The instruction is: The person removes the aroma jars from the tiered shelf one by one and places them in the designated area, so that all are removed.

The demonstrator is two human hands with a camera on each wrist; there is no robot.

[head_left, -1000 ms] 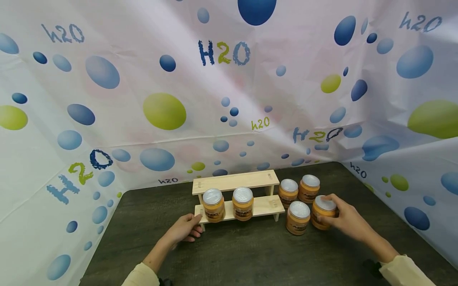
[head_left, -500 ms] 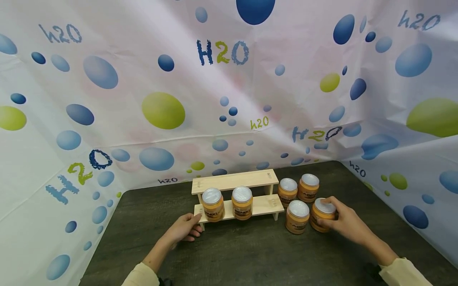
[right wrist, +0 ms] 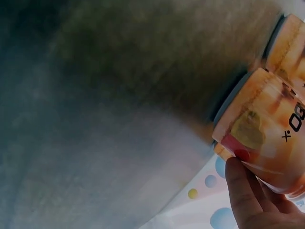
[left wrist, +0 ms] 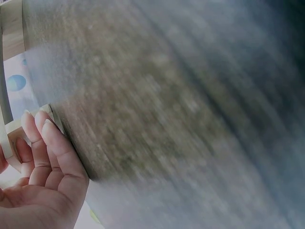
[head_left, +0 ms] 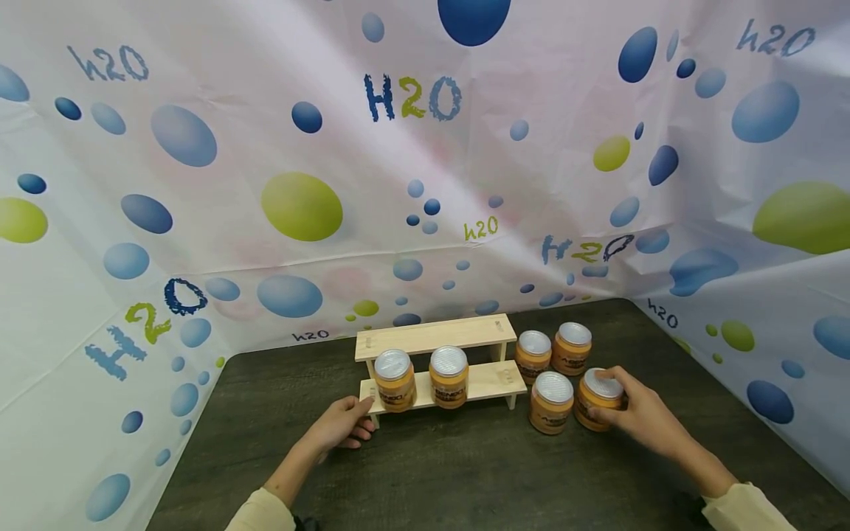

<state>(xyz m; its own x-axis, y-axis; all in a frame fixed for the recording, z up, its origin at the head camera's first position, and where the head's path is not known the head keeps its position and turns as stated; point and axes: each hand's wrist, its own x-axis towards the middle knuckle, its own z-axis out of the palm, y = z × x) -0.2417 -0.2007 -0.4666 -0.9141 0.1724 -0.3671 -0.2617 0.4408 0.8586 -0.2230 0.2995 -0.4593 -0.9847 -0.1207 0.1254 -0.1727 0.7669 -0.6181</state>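
My left hand (head_left: 341, 423) holds the left end of a two-step wooden shelf (head_left: 438, 337), thumb on top and fingers below the lower board. In the left wrist view the fingers (left wrist: 62, 145) lie against its pale wood. Two orange jars with silver lids, a left jar (head_left: 396, 388) and a right jar (head_left: 449, 385), stand on the lower step. My right hand (head_left: 640, 413) grips another orange jar (head_left: 589, 410), thumb on its side and a finger over the lid. In the right wrist view this jar (right wrist: 267, 129) is close up, its underside hidden from the head view.
Close to the left of the gripped jar stands another jar (head_left: 551, 410). Behind are two more, a back left jar (head_left: 533, 363) and a back right jar (head_left: 572, 355), beside the shelf's right end. A printed sheet (head_left: 372, 221) walls the dark table (head_left: 432, 472) at the back and sides.
The jar in my right hand has shifted slightly toward me, and the right hand with it. My left hand stays on the shelf; the other jars have not moved.
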